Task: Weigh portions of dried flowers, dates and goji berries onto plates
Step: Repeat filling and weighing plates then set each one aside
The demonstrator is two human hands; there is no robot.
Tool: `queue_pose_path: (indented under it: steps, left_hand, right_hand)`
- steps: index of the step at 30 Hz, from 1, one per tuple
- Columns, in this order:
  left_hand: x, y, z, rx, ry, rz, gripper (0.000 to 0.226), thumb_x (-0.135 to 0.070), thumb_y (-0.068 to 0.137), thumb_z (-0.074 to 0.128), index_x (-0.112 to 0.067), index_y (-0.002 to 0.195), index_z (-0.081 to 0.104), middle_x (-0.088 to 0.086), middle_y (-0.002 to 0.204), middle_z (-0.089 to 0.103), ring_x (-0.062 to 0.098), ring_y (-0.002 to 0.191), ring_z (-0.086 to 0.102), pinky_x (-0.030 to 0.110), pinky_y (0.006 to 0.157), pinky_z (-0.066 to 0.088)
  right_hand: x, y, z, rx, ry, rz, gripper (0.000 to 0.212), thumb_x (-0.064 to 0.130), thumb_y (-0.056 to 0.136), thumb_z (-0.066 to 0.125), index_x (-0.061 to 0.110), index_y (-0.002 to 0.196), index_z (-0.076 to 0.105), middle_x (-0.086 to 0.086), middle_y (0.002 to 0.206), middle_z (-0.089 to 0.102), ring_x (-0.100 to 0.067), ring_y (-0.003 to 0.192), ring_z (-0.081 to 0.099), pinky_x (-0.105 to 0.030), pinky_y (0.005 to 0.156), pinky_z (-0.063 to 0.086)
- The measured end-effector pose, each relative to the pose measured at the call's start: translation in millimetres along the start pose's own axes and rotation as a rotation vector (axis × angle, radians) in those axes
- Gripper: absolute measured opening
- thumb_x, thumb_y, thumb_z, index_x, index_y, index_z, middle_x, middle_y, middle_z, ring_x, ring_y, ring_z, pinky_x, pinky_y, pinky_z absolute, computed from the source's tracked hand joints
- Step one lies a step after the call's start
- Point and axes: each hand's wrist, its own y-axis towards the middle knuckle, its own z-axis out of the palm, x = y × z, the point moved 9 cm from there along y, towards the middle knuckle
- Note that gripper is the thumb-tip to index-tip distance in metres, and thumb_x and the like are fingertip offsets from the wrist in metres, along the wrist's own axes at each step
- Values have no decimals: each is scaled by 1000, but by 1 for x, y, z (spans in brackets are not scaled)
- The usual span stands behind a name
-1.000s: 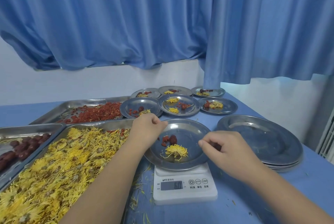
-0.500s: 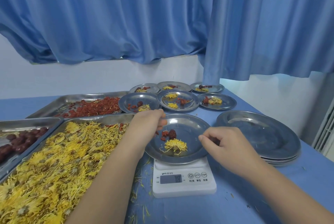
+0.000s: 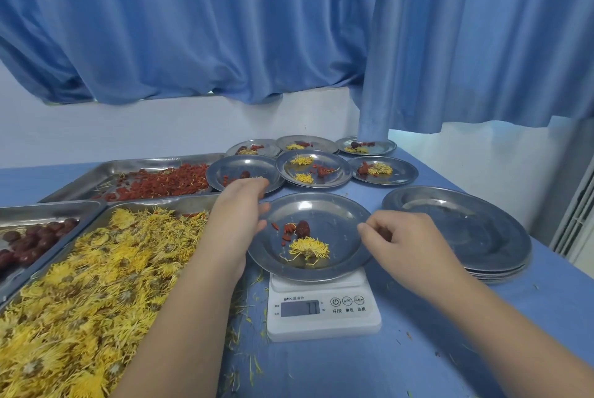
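While the round stainless-steel plate [image 3: 337, 204] rests on the small white digital kitchen scale [image 3: 323, 323] near the front edge of the blue table [image 3: 401, 372], it carries one dried yellow chrysanthemum flower [image 3: 308, 247], one dark red date [image 3: 302, 228] and a few red goji berries [image 3: 287, 231] just left of the date. On the scale's grey display the digits read 77; any decimal point is too faint to tell. Under its three round buttons stand the labels 开/关, 单位 and 去皮, and the small brand mark above the display is too blurred to read. At the plate's left rim lies the left hand [image 3: 238, 220], fingers loosely bent, gripping nothing visible. At the right rim the right hand [image 3: 401, 243] has its fingers curled, thumb and forefinger tips together; whether they pinch anything cannot be told. Six filled steel plates [image 3: 340, 172] sit towards the far edge, and a stack of empty steel plates [image 3: 466, 230] towards the right edge.
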Motion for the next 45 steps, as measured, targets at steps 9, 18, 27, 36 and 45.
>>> queue_pose_path:
  steps: [9,18,27,36,45]
  left_hand:
    - [15,1,-29,-155,-133,-115,28,-36,99,45,-18,114,60,1,129,57,21,114,47,38,84,39]
    - [26,-3,-6,-57,-178,-135,38,-44,97,49,-24,129,54,-15,88,54,3,75,51,29,63,41]
    - [6,-13,1,-10,-443,20,23,-38,96,53,-24,106,67,-9,109,69,9,114,59,34,93,45]
    - [-26,-12,24,-68,-708,120,17,-20,94,51,-20,94,68,-12,92,76,7,103,68,23,91,45]
    - [-17,2,78,-78,-801,-82,20,-29,92,51,-21,82,67,-7,76,69,11,68,71,31,71,47]
  right_hand:
    - [-30,-6,25,170,-23,313,23,41,85,53,21,75,49,1,57,66,-13,47,64,-29,56,48]
    - [-37,-7,30,124,408,477,6,10,90,55,7,85,53,-5,57,67,-19,46,61,-24,39,41]
    - [-35,12,22,-12,890,531,12,-1,93,56,7,85,51,-16,68,66,-19,53,65,-23,48,52]
    - [-34,87,-22,-164,996,470,23,-8,92,51,8,76,47,-11,64,60,-19,50,65,-21,48,52]
    - [-95,154,-45,-305,966,622,19,-8,94,46,5,81,49,-16,79,58,-27,61,62,-21,41,51]
